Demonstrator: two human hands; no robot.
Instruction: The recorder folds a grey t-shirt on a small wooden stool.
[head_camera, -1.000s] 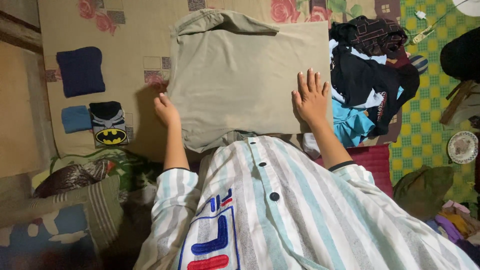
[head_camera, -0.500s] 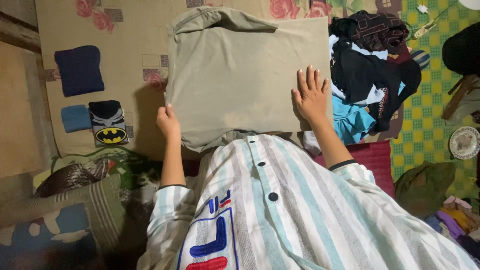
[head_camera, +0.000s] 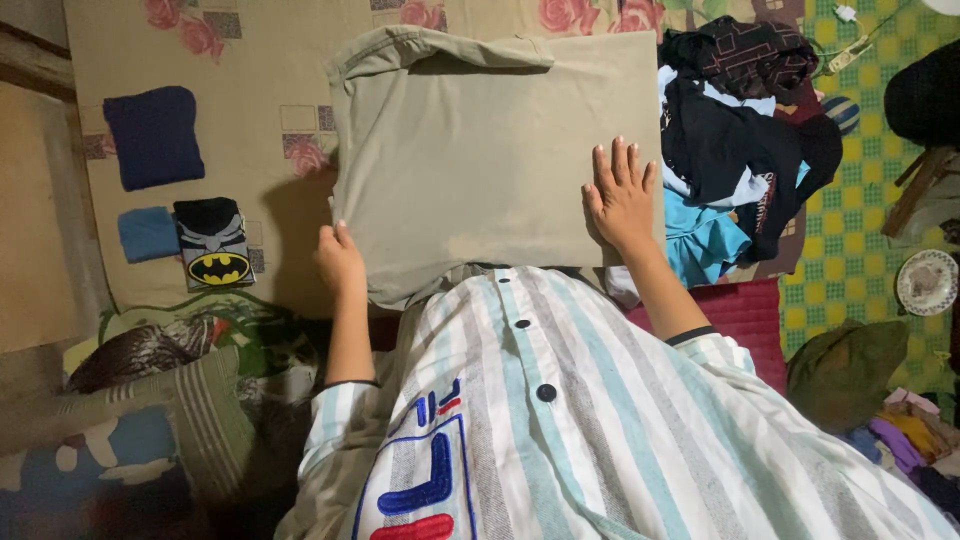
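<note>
A khaki garment (head_camera: 470, 150) lies spread flat on a tan floral sheet (head_camera: 250, 60), its collar end folded over at the far left. My left hand (head_camera: 340, 262) pinches the garment's near left edge between thumb and fingers. My right hand (head_camera: 622, 195) rests flat and open on the garment's right edge, fingers spread, pressing it down. My striped button shirt fills the bottom of the view and hides the garment's near edge.
Folded pieces lie at the left: a dark blue one (head_camera: 153, 136), a light blue one (head_camera: 146, 234) and a black one with a yellow emblem (head_camera: 215, 245). A heap of dark clothes (head_camera: 745, 130) sits at the right, a plate (head_camera: 927, 282) on the checked mat.
My left hand has slid toward me along the garment's left edge and now grips it lower down. My right hand stays pressed in place.
</note>
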